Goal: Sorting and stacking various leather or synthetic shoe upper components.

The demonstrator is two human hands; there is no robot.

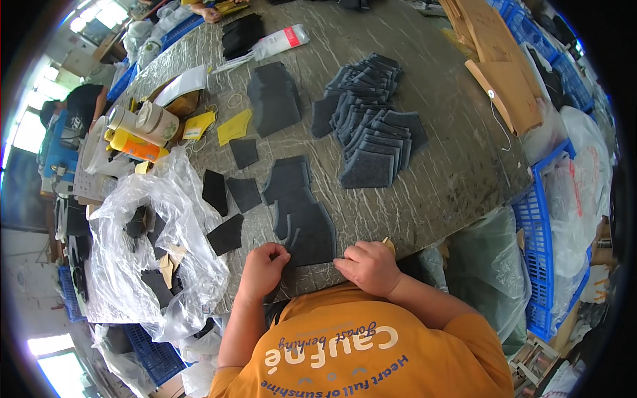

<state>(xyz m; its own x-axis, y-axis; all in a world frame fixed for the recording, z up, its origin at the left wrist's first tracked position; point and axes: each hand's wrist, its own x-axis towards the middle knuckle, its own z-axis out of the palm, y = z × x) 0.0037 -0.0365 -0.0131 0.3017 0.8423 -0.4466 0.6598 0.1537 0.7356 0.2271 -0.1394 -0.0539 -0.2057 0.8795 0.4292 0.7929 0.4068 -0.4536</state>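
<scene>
Our orange shirt [424, 338] lies nearest, then our left hand [264, 268] and right hand [369, 266], apart, touch the near corners of a dark grey panel [313, 239] on the table [458, 126], whether pinching we cannot tell, with a fanned stack [371, 126] far right and clear plastic [113, 222] left.

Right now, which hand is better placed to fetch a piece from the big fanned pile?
Probably the right hand: the fanned pile lies ahead of it, nearer than to the left hand.
</scene>
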